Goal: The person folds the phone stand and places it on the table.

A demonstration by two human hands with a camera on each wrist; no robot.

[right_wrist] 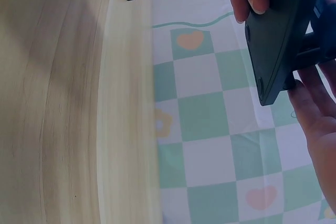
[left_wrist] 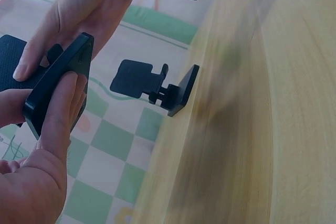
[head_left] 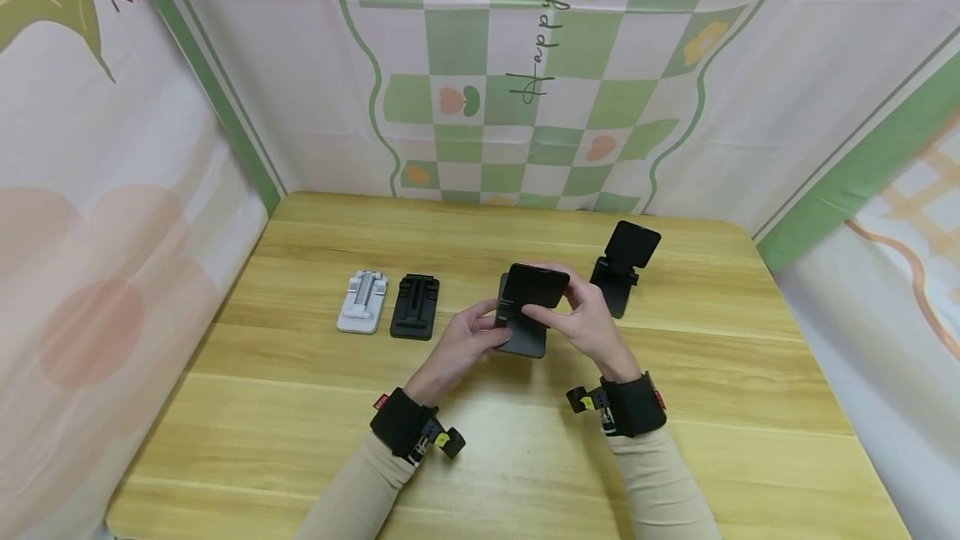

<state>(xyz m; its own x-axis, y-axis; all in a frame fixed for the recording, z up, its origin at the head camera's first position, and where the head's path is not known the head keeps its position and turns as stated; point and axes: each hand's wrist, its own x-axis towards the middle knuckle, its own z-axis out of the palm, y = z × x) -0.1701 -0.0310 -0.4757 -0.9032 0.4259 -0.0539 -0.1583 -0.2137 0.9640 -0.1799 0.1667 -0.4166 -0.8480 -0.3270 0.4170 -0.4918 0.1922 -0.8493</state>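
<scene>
A black folding phone stand (head_left: 525,340) is held above the table between both hands, its upper plate (head_left: 537,285) tilted up from the base. My left hand (head_left: 463,348) grips the base by its left edge, thumb on top. In the left wrist view its fingers (left_wrist: 58,108) lie along the base's underside. My right hand (head_left: 592,327) pinches the upper plate on its right side, thumb in front and other fingers behind. From the right wrist view, the base's underside (right_wrist: 278,30) shows, with right-hand fingers (right_wrist: 310,103) near the hinge.
Behind my right hand, another black phone stand (head_left: 618,269) stands unfolded on the wooden table (head_left: 300,423). Left of my hands lie a folded white stand (head_left: 362,303) and a folded black stand (head_left: 414,308). A patterned cloth (head_left: 517,140) hangs beyond the table's far edge.
</scene>
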